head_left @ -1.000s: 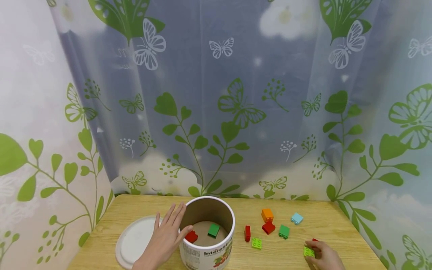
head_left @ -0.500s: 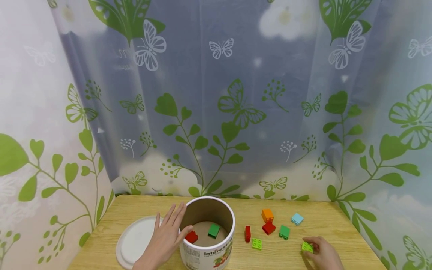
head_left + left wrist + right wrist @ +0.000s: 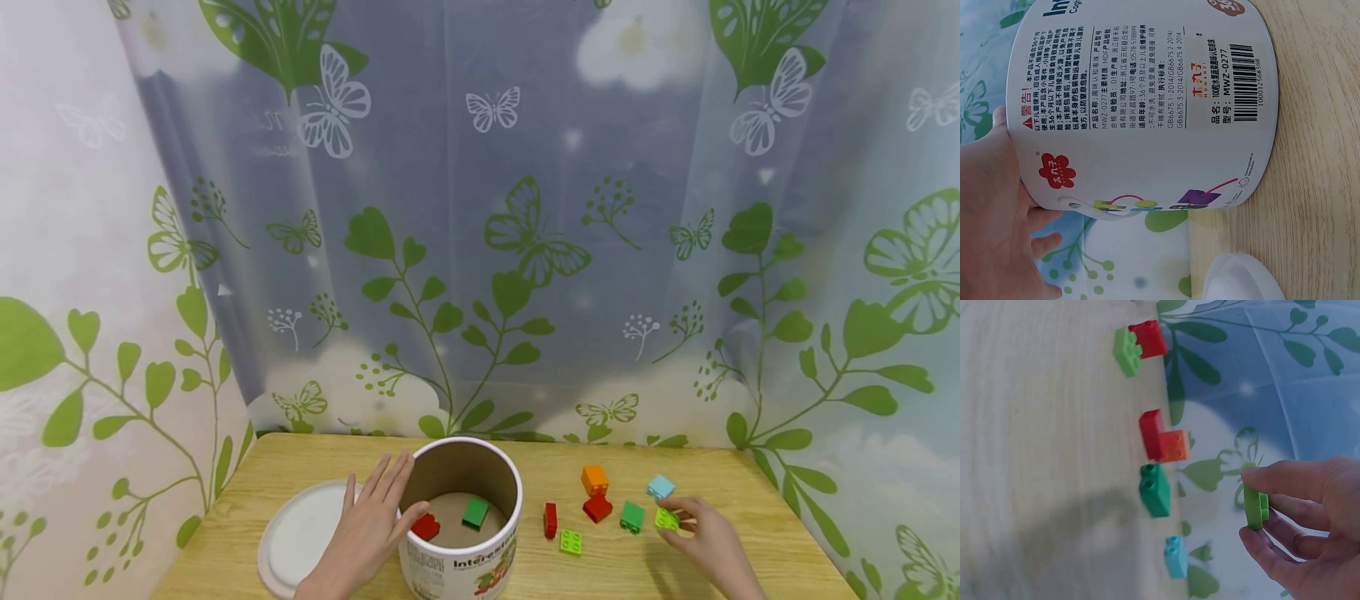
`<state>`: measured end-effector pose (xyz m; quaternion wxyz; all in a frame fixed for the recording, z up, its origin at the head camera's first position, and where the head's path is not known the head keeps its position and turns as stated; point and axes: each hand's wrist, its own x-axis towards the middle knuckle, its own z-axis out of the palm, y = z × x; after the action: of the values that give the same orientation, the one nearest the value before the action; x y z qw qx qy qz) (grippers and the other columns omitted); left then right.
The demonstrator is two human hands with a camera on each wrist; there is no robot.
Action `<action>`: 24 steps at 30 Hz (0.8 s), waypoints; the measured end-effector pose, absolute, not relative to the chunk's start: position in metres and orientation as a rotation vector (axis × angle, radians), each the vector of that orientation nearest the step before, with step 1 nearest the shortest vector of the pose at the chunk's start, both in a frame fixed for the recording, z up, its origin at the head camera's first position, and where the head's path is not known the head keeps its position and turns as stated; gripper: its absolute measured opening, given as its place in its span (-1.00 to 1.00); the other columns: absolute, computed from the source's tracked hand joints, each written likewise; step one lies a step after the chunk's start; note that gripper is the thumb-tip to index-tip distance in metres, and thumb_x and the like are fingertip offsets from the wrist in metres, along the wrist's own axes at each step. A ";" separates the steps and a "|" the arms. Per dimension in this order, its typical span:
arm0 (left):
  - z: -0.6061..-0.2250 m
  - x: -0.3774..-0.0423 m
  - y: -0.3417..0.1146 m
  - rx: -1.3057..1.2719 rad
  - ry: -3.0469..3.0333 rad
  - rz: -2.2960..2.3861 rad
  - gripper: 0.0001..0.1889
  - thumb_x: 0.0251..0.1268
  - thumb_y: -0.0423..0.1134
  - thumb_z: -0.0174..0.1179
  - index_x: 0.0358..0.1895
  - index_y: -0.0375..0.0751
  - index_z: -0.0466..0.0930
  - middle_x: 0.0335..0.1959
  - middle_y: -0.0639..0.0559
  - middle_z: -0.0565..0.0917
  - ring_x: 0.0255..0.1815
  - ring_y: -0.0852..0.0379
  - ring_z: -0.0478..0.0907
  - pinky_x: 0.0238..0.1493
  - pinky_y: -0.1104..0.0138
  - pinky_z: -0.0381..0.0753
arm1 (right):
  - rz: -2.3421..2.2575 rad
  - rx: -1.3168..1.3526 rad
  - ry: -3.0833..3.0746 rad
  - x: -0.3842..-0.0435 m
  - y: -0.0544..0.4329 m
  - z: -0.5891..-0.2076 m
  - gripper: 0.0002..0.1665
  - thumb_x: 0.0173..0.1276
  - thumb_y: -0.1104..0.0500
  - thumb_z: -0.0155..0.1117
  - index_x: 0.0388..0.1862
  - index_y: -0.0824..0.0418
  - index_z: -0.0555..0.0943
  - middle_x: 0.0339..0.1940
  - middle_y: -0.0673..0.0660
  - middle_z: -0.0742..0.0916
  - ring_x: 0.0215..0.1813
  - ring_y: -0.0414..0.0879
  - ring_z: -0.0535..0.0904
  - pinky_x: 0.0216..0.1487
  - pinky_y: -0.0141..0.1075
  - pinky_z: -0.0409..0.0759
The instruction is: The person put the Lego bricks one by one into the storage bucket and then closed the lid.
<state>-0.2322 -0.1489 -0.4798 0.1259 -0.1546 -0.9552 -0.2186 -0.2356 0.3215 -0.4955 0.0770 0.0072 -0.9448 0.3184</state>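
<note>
My left hand (image 3: 367, 525) rests against the left rim of a white round bucket (image 3: 442, 571), its fingers straight and spread. Inside the bucket lie a red toy brick (image 3: 426, 527) and a green toy brick (image 3: 475, 512). Between thumb and fingertips, my right hand (image 3: 708, 537) pinches a lime green toy brick (image 3: 665, 518), held above the table in the right wrist view. Close to that hand on the table are another green brick (image 3: 632, 517) and a light blue brick (image 3: 661, 487).
A white lid (image 3: 300, 537) lies left of the bucket. Right of the bucket are a narrow red brick (image 3: 551, 520), a second lime brick (image 3: 571, 542), another red brick (image 3: 597, 507) and an orange brick (image 3: 595, 479). Patterned curtains stand behind the wooden table (image 3: 615, 575).
My right hand has lifted the lime green toy brick and moved it left and away from me, towards the green and light blue bricks. The left hand has stayed in place.
</note>
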 end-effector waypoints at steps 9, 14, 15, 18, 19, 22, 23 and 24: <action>-0.479 -0.232 -0.150 -0.450 -2.779 -0.639 -0.23 0.53 0.26 -0.03 0.60 -0.16 0.18 0.59 -0.07 0.25 0.62 -0.16 0.08 0.46 -0.40 -0.13 | 0.932 0.125 -2.798 -0.240 0.303 -0.477 -0.58 0.14 0.33 0.55 0.03 0.27 0.73 -0.07 0.16 0.70 -0.13 0.01 0.66 -0.07 -0.14 0.73; -0.478 -0.231 -0.150 -0.445 -2.801 -0.676 -0.22 0.52 0.26 -0.04 0.60 -0.14 0.17 0.59 -0.06 0.24 0.63 -0.15 0.06 0.46 -0.40 -0.17 | 0.944 0.159 -2.776 -0.244 0.291 -0.468 -0.58 0.14 0.30 0.57 0.03 0.27 0.73 -0.05 0.17 0.70 -0.12 0.01 0.67 -0.07 -0.13 0.73; -0.478 -0.231 -0.150 -0.446 -2.802 -0.675 -0.22 0.52 0.26 -0.04 0.60 -0.14 0.17 0.59 -0.06 0.24 0.63 -0.15 0.06 0.47 -0.40 -0.17 | 0.945 0.163 -2.772 -0.245 0.288 -0.466 -0.57 0.14 0.30 0.57 0.03 0.26 0.73 -0.04 0.17 0.71 -0.12 0.03 0.68 -0.07 -0.12 0.73; -0.478 -0.231 -0.150 -0.450 -2.800 -0.675 -0.23 0.53 0.26 -0.04 0.60 -0.14 0.17 0.59 -0.07 0.24 0.63 -0.15 0.05 0.47 -0.40 -0.18 | 0.951 0.177 -2.760 -0.246 0.280 -0.460 -0.56 0.16 0.28 0.57 0.05 0.26 0.73 -0.02 0.19 0.71 -0.10 0.06 0.69 -0.06 -0.07 0.72; -0.478 -0.231 -0.150 -0.451 -2.800 -0.673 -0.23 0.53 0.26 -0.04 0.60 -0.14 0.17 0.59 -0.06 0.24 0.63 -0.14 0.05 0.47 -0.40 -0.18 | 0.956 0.183 -2.755 -0.247 0.278 -0.458 -0.56 0.16 0.28 0.56 0.06 0.26 0.73 -0.01 0.19 0.71 -0.09 0.07 0.69 -0.05 -0.05 0.72; -0.478 -0.231 -0.150 -0.452 -2.795 -0.674 -0.23 0.52 0.26 -0.04 0.60 -0.14 0.17 0.59 -0.06 0.24 0.63 -0.14 0.05 0.47 -0.39 -0.18 | 0.971 0.202 -2.743 -0.250 0.269 -0.453 -0.57 0.17 0.29 0.55 0.06 0.26 0.73 -0.01 0.19 0.72 -0.09 0.06 0.69 -0.03 -0.07 0.72; -0.478 -0.231 -0.150 -0.453 -2.794 -0.675 -0.23 0.52 0.26 -0.04 0.60 -0.14 0.18 0.59 -0.06 0.25 0.63 -0.14 0.05 0.47 -0.40 -0.18 | 0.976 0.206 -2.739 -0.251 0.266 -0.451 -0.57 0.17 0.30 0.55 0.05 0.25 0.73 -0.01 0.19 0.73 -0.08 0.05 0.68 -0.03 -0.09 0.72; -0.478 -0.232 -0.150 -0.452 -2.793 -0.667 -0.23 0.52 0.26 -0.04 0.60 -0.14 0.18 0.59 -0.06 0.24 0.63 -0.14 0.05 0.47 -0.40 -0.18 | 0.976 0.213 -2.736 -0.252 0.263 -0.450 -0.57 0.17 0.30 0.55 0.05 0.24 0.73 -0.01 0.18 0.73 -0.08 0.05 0.68 -0.03 -0.11 0.73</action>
<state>-0.2315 -0.1497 -0.4782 0.1170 -0.1545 -0.9542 -0.2280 -0.2522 0.2632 -0.4502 0.1143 0.0725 -0.9332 0.3329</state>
